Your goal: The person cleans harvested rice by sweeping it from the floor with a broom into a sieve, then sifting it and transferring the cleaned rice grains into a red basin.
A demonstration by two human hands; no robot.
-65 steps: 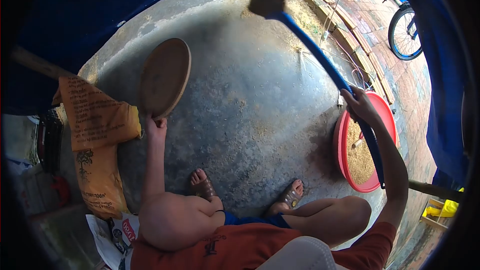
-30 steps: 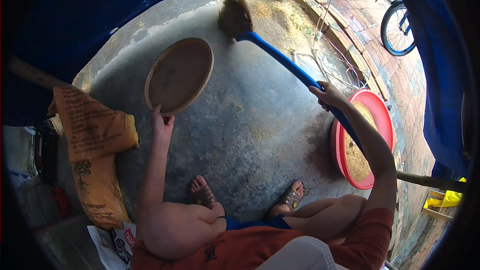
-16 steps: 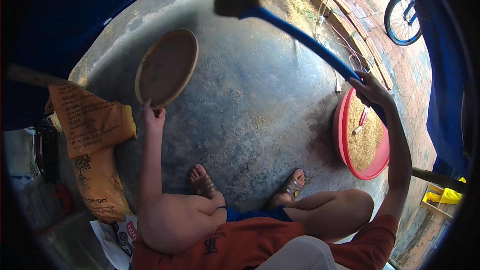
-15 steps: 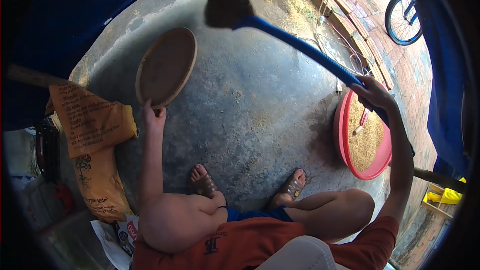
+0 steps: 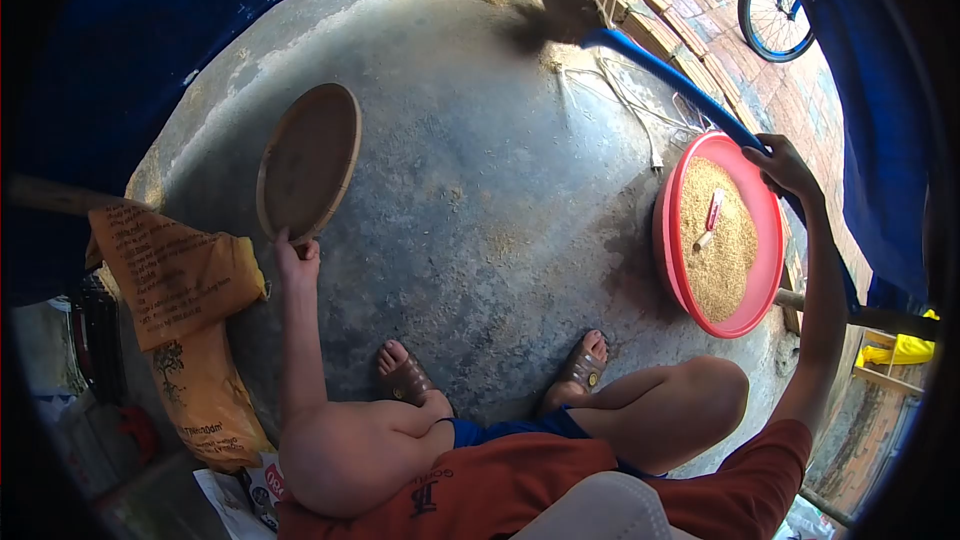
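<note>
On the left, my left hand (image 5: pixel 298 258) grips the lower rim of a round shallow tray (image 5: pixel 310 162), which is held tilted above the floor. My right hand (image 5: pixel 782 170) is closed around the handle of a blue broom (image 5: pixel 670 78), whose dark, wide head points up and away near the top centre. Below and beside my right hand stands a red basin (image 5: pixel 756 302) of golden grain (image 5: pixel 722 265). On the grain lie a red-and-white object (image 5: pixel 715 210) and a small pale piece (image 5: pixel 703 240).
An orange sack (image 5: pixel 180 275) hangs over a pole at the left. Cables and a plug (image 5: pixel 655 158) lie on the floor beyond the basin. Stacked bricks (image 5: pixel 655 35) line the edge, with a bicycle wheel (image 5: pixel 777 8) at the upper right and a yellow cloth (image 5: pixel 912 349) at the right.
The blue broom and my right hand have shifted to the right in view. The tray and my left hand appear slightly further left and lower. The camera view has also shifted.
</note>
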